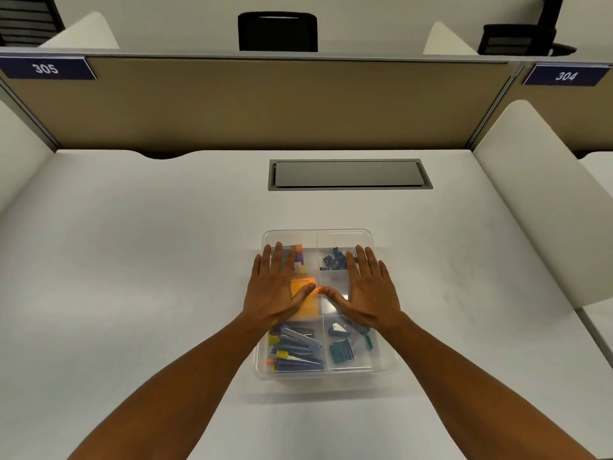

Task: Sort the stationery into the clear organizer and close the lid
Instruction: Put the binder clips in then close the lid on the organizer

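Note:
A clear organizer [388, 366] with its lid on lies in the middle of the white desk. My left hand [277, 287] rests flat on the lid's left half, fingers spread. On the right half my right hand [366, 292] lies flat the same way. Through the plastic I see orange sticky notes [306, 308], dark binder clips [333, 260], several pens and markers [295, 351] at the front left, and teal items [341, 351] at the front right. The thumbs nearly meet over a small orange spot [319, 290] at the centre.
A grey cable hatch [348, 174] is set into the desk beyond the box. A tan partition [258, 104] stands at the back, with white side dividers [544, 194] at left and right. Black chairs show behind the partition.

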The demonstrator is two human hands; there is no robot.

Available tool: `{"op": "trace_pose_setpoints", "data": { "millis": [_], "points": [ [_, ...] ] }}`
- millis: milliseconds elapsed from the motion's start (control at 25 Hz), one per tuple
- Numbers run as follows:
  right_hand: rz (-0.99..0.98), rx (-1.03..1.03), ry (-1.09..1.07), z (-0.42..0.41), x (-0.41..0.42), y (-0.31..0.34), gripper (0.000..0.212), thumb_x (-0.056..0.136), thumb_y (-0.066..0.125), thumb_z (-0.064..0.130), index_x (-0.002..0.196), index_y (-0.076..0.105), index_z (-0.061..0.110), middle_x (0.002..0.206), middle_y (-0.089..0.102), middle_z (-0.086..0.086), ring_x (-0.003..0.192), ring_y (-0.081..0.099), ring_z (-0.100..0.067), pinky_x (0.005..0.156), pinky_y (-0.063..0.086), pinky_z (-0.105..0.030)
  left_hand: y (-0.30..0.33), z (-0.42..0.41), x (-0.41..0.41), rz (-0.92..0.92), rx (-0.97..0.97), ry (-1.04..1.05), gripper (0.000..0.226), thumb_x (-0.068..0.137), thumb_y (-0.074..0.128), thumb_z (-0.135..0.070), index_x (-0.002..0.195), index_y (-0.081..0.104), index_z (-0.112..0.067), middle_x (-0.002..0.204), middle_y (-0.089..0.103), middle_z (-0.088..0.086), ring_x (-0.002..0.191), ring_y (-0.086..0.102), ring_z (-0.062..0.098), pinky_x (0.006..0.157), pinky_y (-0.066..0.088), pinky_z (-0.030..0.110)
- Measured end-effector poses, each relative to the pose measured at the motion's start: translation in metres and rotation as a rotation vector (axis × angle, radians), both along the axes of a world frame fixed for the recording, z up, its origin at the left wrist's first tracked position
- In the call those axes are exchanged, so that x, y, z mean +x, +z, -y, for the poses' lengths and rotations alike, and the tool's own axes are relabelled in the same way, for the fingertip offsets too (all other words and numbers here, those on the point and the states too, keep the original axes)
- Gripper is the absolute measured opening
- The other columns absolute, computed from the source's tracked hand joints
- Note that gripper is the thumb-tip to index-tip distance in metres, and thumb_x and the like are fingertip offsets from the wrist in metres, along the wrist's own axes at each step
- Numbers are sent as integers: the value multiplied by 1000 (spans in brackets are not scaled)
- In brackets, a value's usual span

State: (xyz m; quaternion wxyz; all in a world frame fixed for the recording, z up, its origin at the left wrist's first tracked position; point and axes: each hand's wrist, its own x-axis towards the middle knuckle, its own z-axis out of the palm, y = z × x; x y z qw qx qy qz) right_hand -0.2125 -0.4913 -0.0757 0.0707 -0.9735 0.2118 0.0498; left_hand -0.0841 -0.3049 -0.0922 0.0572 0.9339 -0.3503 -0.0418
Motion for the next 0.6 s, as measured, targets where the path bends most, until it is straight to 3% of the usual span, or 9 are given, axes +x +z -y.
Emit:
{"op": "trace_pose_setpoints", "data": {
  "millis": [120,240,360,480,600],
  "points": [
    [-30,14,9,6,7,2,117,62,-6,95,156,-4,25,164,-11,-2,151,-11,-27,122,3,-52,13,4,8,78,96,-50,105,70,0,-90,153,17,-27,161,19,10,147,17,38,119,-6,57],
    [-55,27,21,13,23,12,109,71,3,90,155,9,22,165,1,-6,151,-3,-31,119,0,-56,27,14,19,88,102,-56,105,66,-1,-90,138,40,-26,147,42,11,137,35,35,118,7,57],
    [11,40,0,14,43,18,100,77,10,84,156,6,24,165,-5,-7,151,-8,-32,120,-4,-54,25,28,25,61,81,-14,109,67,-7,-87,147,28,-23,160,19,12,148,12,37,120,4,54],
    [-7,2,47,18,60,19,117,62,-18,89,156,-4,21,163,-15,-8,149,-16,-31,121,-7,-52,21,30,32,39,97,-15,120,55,-28,-86,154,-4,-22,162,-10,9,149,-10,33,120,-6,52],
    [-23,-4,58,27,67,15,128,52,-29,89,156,-5,20,164,-12,-7,150,-14,-30,121,-8,-51,17,27,37,3,65,-9,117,56,-27,-86,153,-8,-23,162,-13,7,149,-10,32,120,-3,53]
  ]
}}
